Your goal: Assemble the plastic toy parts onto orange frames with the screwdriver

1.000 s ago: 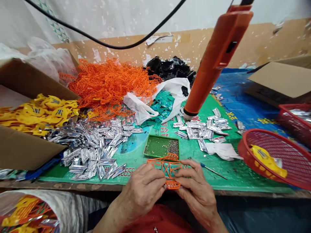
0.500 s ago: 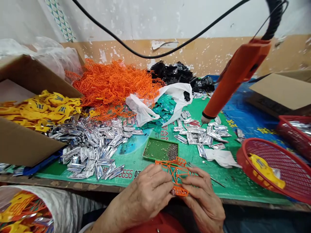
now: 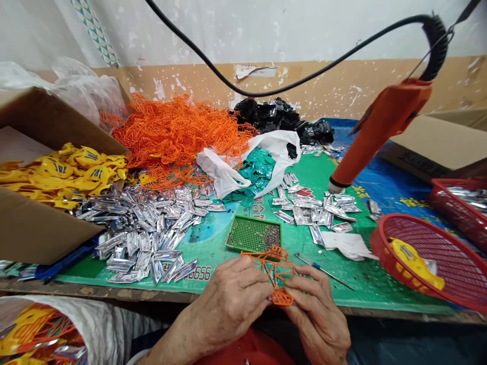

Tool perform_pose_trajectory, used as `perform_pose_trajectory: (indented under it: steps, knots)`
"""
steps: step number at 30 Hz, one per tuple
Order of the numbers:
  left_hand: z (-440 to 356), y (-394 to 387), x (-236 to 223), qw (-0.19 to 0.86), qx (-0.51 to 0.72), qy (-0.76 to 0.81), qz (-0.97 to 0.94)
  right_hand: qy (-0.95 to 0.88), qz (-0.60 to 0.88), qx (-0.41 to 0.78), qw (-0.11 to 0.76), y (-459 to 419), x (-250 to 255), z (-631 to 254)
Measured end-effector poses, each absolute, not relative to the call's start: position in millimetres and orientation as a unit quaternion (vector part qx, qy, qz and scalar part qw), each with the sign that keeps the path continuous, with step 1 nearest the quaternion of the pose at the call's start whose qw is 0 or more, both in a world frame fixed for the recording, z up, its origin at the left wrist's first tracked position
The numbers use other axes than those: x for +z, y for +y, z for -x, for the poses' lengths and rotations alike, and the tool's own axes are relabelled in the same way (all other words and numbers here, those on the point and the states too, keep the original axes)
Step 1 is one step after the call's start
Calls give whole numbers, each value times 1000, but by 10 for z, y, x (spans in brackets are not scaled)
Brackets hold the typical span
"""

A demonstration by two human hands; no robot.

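Near the table's front edge, both hands grip an orange plastic lattice frame. My left hand is closed on its left side, and my right hand is closed on its right side. What lies under the fingers is hidden. Just beyond the frame sits a green tray with small screws heaped at its right. A thin screwdriver lies on the table beside my right hand. To the upper right hangs an orange power screwdriver, tip downward, apart from my hands.
Silver parts lie piled at left, with more at right. Behind are orange frames, black parts and teal parts in a white bag. A cardboard box holds yellow shells. A red basket stands at right.
The hanging power screwdriver has swung to the right and its cable has shifted. My hands hold the orange frame in nearly the same place.
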State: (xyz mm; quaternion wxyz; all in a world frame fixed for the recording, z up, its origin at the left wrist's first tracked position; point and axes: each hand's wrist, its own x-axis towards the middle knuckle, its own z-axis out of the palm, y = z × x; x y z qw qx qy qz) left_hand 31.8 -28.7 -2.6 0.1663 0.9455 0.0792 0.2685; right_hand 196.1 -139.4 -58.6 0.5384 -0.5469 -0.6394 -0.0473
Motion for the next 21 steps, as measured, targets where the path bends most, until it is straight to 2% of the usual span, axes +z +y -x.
perform_pose_trajectory:
  steps: [15,21]
  knots:
    - [-249,-314,-3,180,322,97,-924,-648,545,-50,530,-1338,-504,-1913]
    - [-224,-272,-20,225,352,93,-904,-657,552,-78,508,-1307,-397,-1888]
